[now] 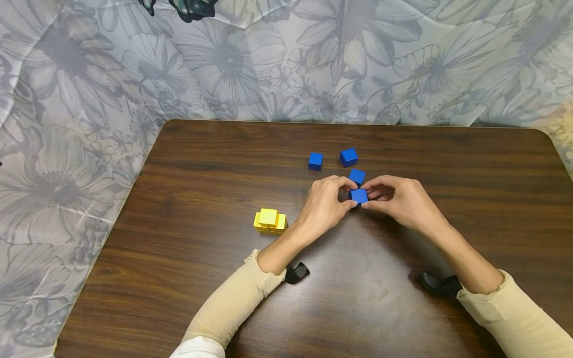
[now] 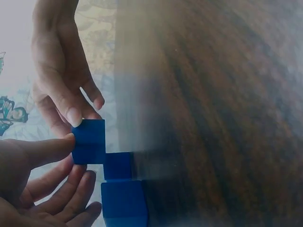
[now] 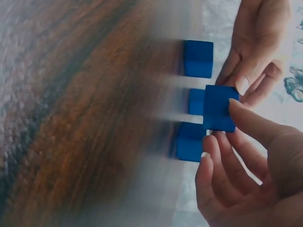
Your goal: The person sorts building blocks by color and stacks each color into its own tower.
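Both hands meet at one blue cube [image 1: 359, 195]. My left hand [image 1: 323, 201] pinches it from the left between thumb and fingers, and my right hand [image 1: 404, 201] pinches it from the right. In both wrist views the thumbs lie on the near face of the held cube [image 2: 89, 142]. Just behind it is a second blue cube [image 1: 356, 176], partly covered by the fingers. Farther back on the table are two more blue cubes, one at the left [image 1: 315, 161] and one at the right [image 1: 348, 157].
Left of my left forearm stands a small stack of yellow blocks [image 1: 270, 222], one block on top in the middle. The brown wooden table [image 1: 201, 174] ends at a back edge before a flower-patterned cloth [image 1: 233, 64]. Black straps [image 1: 297, 273] hang at the wrists.
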`<state>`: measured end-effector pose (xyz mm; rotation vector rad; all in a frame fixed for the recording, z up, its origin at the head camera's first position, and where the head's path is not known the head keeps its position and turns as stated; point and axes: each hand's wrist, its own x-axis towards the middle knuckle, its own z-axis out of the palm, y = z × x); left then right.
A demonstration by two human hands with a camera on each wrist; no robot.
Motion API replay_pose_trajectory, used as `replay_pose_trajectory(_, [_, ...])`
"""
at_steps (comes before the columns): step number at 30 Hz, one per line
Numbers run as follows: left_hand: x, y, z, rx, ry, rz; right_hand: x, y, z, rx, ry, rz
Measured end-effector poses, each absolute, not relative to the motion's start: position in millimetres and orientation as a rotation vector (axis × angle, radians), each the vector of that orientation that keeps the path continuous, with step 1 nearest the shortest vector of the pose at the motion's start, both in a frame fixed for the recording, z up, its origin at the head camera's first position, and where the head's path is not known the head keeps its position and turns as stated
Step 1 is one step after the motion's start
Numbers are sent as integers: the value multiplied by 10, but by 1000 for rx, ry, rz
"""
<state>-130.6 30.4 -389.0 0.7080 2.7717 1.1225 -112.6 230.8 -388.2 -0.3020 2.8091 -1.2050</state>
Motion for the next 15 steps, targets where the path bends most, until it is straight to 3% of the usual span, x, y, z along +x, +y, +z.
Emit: replay_pose_trajectory(15, [-1261,277,-3804,737,2704,1267,-1022,2373,-3749,-295,2771,-1347])
